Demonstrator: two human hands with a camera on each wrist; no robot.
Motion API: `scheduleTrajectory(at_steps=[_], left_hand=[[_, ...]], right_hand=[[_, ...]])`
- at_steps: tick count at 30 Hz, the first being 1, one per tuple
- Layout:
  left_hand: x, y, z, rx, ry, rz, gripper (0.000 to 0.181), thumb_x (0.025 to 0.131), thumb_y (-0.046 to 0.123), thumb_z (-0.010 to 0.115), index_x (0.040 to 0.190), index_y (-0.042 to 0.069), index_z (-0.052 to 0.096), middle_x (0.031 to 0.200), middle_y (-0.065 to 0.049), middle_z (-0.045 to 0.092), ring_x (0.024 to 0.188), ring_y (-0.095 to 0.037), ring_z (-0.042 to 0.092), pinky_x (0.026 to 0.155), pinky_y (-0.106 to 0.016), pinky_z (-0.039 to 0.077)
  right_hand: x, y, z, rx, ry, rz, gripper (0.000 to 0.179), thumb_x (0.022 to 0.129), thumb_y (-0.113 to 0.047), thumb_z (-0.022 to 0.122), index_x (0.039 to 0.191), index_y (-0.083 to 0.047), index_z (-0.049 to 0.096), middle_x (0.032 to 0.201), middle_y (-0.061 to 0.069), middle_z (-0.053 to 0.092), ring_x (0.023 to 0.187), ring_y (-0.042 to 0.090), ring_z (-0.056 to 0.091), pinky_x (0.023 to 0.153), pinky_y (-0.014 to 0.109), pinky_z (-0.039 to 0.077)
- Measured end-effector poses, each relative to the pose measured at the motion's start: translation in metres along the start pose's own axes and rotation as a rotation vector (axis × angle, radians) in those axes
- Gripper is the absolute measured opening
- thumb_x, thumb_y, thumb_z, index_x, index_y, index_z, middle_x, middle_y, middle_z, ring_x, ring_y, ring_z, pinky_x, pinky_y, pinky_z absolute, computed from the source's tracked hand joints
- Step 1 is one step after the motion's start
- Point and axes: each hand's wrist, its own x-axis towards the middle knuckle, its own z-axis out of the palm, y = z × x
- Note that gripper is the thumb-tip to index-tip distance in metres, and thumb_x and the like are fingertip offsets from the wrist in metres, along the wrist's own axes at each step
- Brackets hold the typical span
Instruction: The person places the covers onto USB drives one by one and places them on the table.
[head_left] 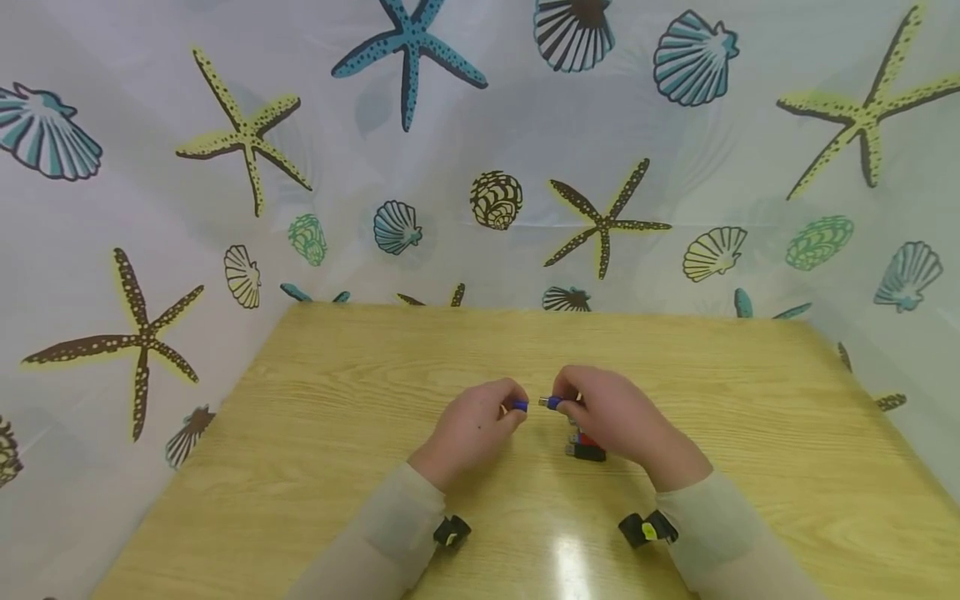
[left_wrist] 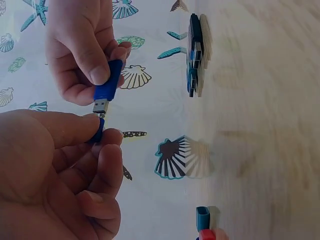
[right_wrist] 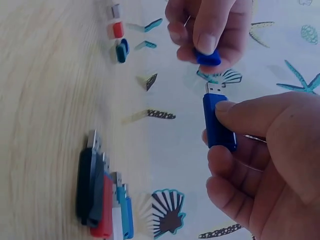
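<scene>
In the head view I find both hands near the centre of the frame, slightly below mid-height, above a wood-grained worktop (head_left: pixel 337 392). The right hand (head_left: pixel 611 408) pinches a blue USB stick (head_left: pixel 552 402) between thumb and fingers; its long axis lies nearly level across the frame, with the metal plug pointing to the left. Facing it from the left, the left hand (head_left: pixel 472 425) pinches a blue cap (head_left: pixel 521 406) in line with the plug, the two near each other with a gap between. In the left wrist view I see the stick left of centre, its long axis steep and slightly tilted, the plug pointing down toward the cap. My right wrist view reverses this: the stick stands right of centre, almost upright, its plug pointing up, while the cap sits just above and apart from it. At the lower left of that view I make out a row of further sticks lying side by side on the worktop, among them a black stick (right_wrist: pixel 89 187) and a red stick (right_wrist: pixel 103 210), their plugs also pointing up. At its upper left lie a teal cap (right_wrist: pixel 121 51) and a red cap (right_wrist: pixel 118 30). A pale curtain (head_left: pixel 450 125) printed with starfish and shells fills the upper part of the head view.
</scene>
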Motion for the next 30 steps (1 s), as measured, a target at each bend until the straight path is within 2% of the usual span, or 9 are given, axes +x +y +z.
scheduleTrajectory(at_steps=[9,16,21,30], left_hand=[[0.0014,0.0029,0.0012,-0.022,-0.034,0.04,0.007,0.101,0.023,0.066,0.108,0.022,0.065,0.091,0.015,0.062,0.078,-0.008,0.057,0.068,-0.028,0.049],[-0.0003,0.0023,0.0006,-0.059,-0.018,0.024,0.005,0.101,0.024,0.066,0.106,0.022,0.066,0.091,0.014,0.062,0.074,-0.01,0.056,0.064,-0.029,0.048],[-0.0006,0.0005,0.0006,-0.078,-0.01,0.04,0.007,0.101,0.024,0.066,0.107,0.021,0.066,0.092,0.013,0.062,0.073,-0.01,0.055,0.063,-0.028,0.048],[0.0006,-0.0005,0.0048,-0.088,-0.016,0.031,0.009,0.101,0.024,0.066,0.109,0.021,0.067,0.094,0.012,0.062,0.074,-0.01,0.055,0.063,-0.028,0.048]], right_hand=[[-0.0067,-0.0073,0.0055,0.04,0.017,-0.043,0.009,0.098,-0.014,0.07,0.097,-0.021,0.063,0.088,-0.012,0.062,0.075,0.007,0.056,0.07,0.033,0.05],[-0.0053,-0.009,0.0076,0.038,0.036,-0.07,0.009,0.097,-0.014,0.07,0.097,-0.02,0.063,0.09,-0.012,0.061,0.076,0.007,0.056,0.07,0.032,0.049],[-0.0044,-0.0104,0.0074,0.058,0.015,-0.071,0.006,0.098,-0.013,0.069,0.099,-0.018,0.065,0.092,-0.011,0.062,0.078,0.008,0.056,0.071,0.033,0.05],[-0.0046,-0.0082,0.0096,0.047,0.008,-0.075,0.007,0.097,-0.013,0.07,0.103,-0.016,0.069,0.095,-0.008,0.063,0.081,0.008,0.057,0.073,0.034,0.051]])
